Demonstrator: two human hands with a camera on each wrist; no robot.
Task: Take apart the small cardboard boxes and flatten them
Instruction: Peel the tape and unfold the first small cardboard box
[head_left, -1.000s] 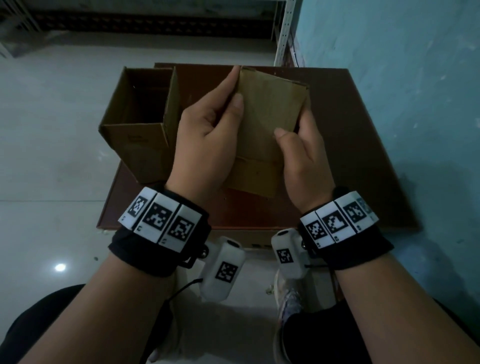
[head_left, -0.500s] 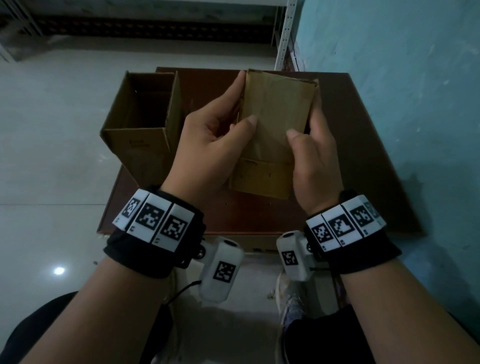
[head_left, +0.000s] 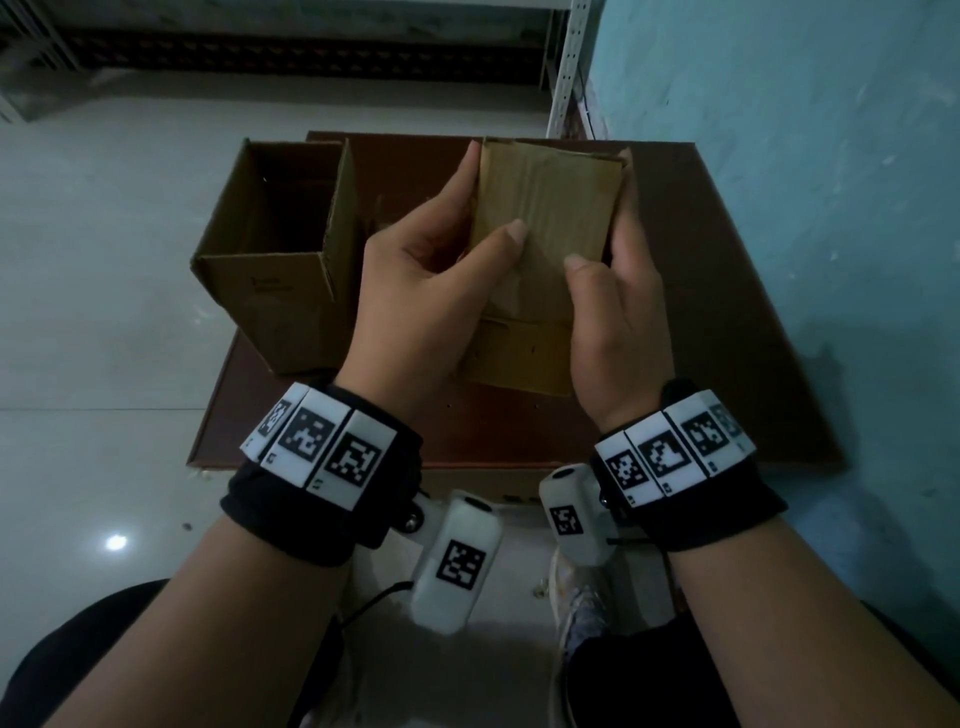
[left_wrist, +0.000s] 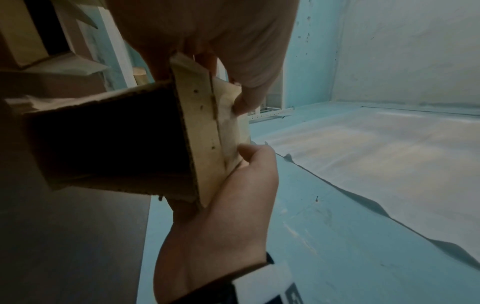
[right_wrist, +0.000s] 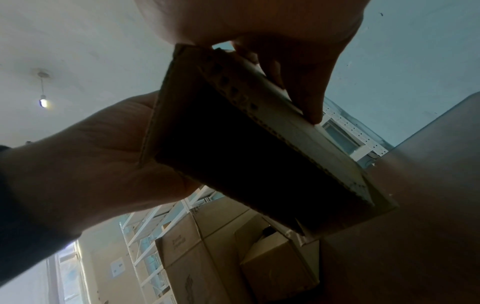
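Observation:
Both hands hold a small brown cardboard box (head_left: 550, 208) above the dark brown table (head_left: 717, 322). My left hand (head_left: 491, 197) grips its left edge, thumb on the top face and fingers along the side. My right hand (head_left: 602, 208) grips the right edge the same way. In the left wrist view the box (left_wrist: 202, 131) shows as an open tube with a dark inside and both thumbs pressing its outer face. The right wrist view shows the box (right_wrist: 298, 144) from below, with fingers (right_wrist: 309, 98) on its pale side.
A larger open cardboard box (head_left: 270, 301) stands on the table's left part, close to my left hand. A blue wall (head_left: 805, 156) runs along the right. A white shelf post (head_left: 569, 62) stands behind. Stacked cartons (right_wrist: 207, 257) show in the right wrist view.
The small box has turned from tilted to square with my view. Both thumbs have slid further up its top face. The large box has not moved.

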